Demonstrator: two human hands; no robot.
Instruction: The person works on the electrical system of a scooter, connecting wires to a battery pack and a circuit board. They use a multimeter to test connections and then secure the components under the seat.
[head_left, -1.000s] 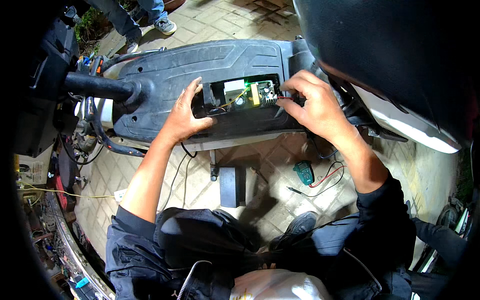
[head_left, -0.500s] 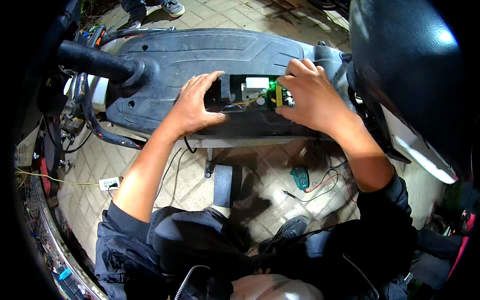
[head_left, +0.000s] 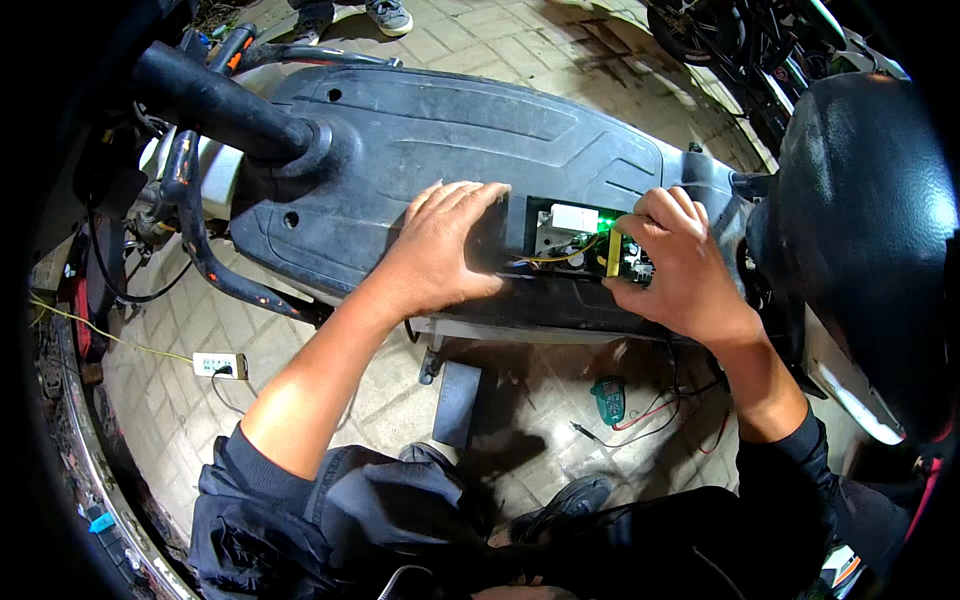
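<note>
An open electronic unit (head_left: 590, 279) in a dark housing lies on the black scooter footboard (head_left: 430, 130). Its exposed circuit board carries a white block (head_left: 575, 219), a yellow-wrapped component (head_left: 614, 252), a thin yellow wire and a glowing green light (head_left: 608, 224). My left hand (head_left: 440, 245) spans the unit's left end, fingers on the far side and thumb on the near side; a shadow darkens the gap between them. My right hand (head_left: 690, 275) grips the right end, index finger and thumb beside the yellow component, other fingers curled.
Below the footboard, a green meter (head_left: 608, 400) with red and black leads lies on the paving near a grey block (head_left: 457, 403). A white power strip (head_left: 218, 366) is at left. The steering column (head_left: 220, 105) and black seat (head_left: 870, 200) flank the footboard. Someone's shoe (head_left: 388, 16) shows beyond.
The whole view has shifted, so the scooter and hands appear farther right and lower. Both hands keep about the same places on the unit, and the green light stays lit.
</note>
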